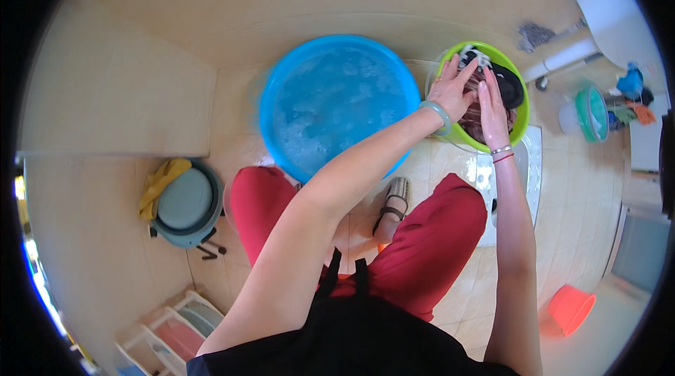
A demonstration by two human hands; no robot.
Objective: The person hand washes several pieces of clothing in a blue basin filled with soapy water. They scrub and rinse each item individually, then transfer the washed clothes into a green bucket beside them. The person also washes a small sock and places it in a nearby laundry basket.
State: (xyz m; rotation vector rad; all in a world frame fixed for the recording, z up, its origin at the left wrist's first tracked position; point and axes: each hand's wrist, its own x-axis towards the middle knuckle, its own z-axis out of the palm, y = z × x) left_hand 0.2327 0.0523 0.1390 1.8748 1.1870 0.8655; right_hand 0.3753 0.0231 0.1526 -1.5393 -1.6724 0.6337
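Observation:
Both of my arms reach to the right, over a lime-green basin (522, 125) of wet-looking clothes. My left hand (451, 91), with a pale green bangle at the wrist, rests over the basin's left side, fingers stretched out. Close beside it, my right hand (493, 112) lies flat with straight fingers against the clothes. Around the hands show a dark reddish-brown striped cloth (471, 119), a black piece (512, 87) and some white-patterned fabric (477, 56). To the left stands a large blue basin (268, 112) of water with patches of suds (351, 87).
A white ridged floor plate (531, 172) lies beside my right forearm. Farther right are a teal-rimmed bucket (593, 114) and an orange-red bucket (571, 309). At left sit stacked grey-green basins (184, 199) with a yellow cloth (163, 182); a shelf rack (165, 330) stands lower left.

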